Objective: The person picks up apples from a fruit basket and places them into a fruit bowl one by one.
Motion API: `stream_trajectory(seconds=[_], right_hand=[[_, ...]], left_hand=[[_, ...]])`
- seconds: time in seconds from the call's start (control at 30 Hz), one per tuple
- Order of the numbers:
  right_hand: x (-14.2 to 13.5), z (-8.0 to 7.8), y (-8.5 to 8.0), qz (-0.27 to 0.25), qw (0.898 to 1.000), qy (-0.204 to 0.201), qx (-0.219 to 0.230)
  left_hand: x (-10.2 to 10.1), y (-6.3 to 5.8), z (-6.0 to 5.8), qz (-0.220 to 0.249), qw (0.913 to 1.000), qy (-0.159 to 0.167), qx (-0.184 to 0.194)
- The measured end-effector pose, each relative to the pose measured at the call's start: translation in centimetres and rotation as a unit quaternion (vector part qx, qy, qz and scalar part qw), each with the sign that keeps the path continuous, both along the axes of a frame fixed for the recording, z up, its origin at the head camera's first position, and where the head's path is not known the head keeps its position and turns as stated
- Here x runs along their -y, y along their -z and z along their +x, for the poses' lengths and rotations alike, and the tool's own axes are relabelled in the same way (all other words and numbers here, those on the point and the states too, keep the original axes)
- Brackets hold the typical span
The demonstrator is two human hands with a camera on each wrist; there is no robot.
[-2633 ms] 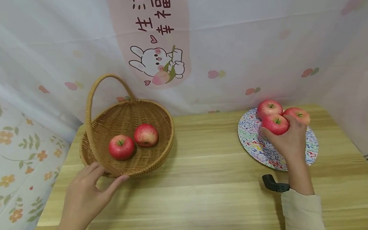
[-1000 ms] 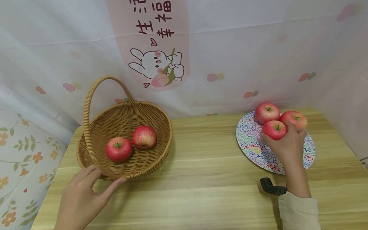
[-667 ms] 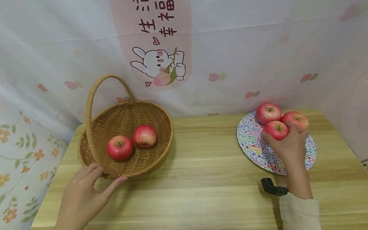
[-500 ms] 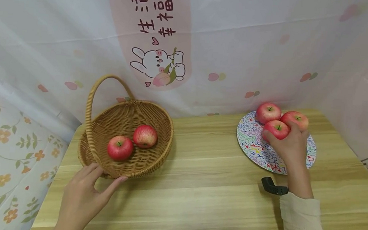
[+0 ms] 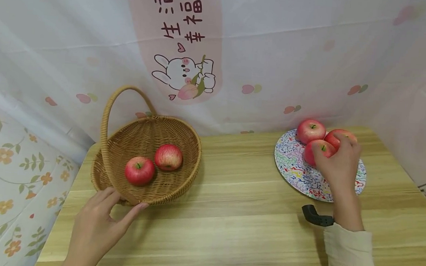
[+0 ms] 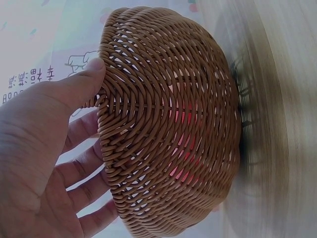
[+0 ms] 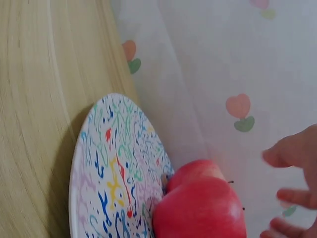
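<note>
In the head view my left hand (image 5: 95, 223) grips the near rim of a wicker basket (image 5: 184, 188) at the foot of its handle. The left wrist view has the thumb over the rim of the basket (image 6: 168, 114) and the fingers on its other side. Two red apples (image 5: 139, 171) (image 5: 168, 157) lie inside. At the right, three apples sit together on a round patterned plate (image 5: 288, 166). Above the nearest apple (image 5: 315, 155) is my right hand (image 5: 339, 165). The right wrist view shows its spread fingers (image 7: 292, 198) apart from the apples (image 7: 198, 213).
Everything stands on a wood-grain table (image 5: 230, 215). A printed cloth (image 5: 269, 51) hangs right behind the plate and basket. Flowered fabric (image 5: 14, 202) borders the left side. A black curved piece (image 5: 315, 215) projects from the right wrist.
My right hand has let go of the nearest apple and risen slightly, its fingers now spread. That apple stays on the plate. The left hand keeps its place on the basket rim.
</note>
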State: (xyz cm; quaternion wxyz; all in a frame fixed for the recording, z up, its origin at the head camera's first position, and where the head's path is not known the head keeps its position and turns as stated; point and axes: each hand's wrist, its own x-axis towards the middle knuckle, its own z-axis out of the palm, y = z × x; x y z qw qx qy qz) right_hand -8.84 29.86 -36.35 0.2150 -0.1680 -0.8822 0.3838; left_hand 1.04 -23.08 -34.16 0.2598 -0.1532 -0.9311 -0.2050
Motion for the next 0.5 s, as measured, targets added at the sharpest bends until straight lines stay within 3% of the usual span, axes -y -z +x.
stream_trajectory(seconds=[0.1,0.17,0.37,0.5], right_hand=[[0.7,-0.3,0.1,0.012,0.998,-0.021,-0.061],[1.1,-0.3,0.2,0.022,0.996,-0.041,-0.078],[1.9,-0.2,0.3,0.04,0.996,-0.071,-0.044],[2.5,-0.5,0.4,0.035,0.995,-0.084,-0.046]], left_hand=[[0.0,0.0,0.0,0.0,1.0,0.0,0.0],[0.0,0.0,0.0,-0.001,1.0,0.0,0.0],[0.0,0.1,0.0,0.004,1.0,0.006,-0.004],[0.0,0.1,-0.1,0.005,0.9999,0.008,-0.005]])
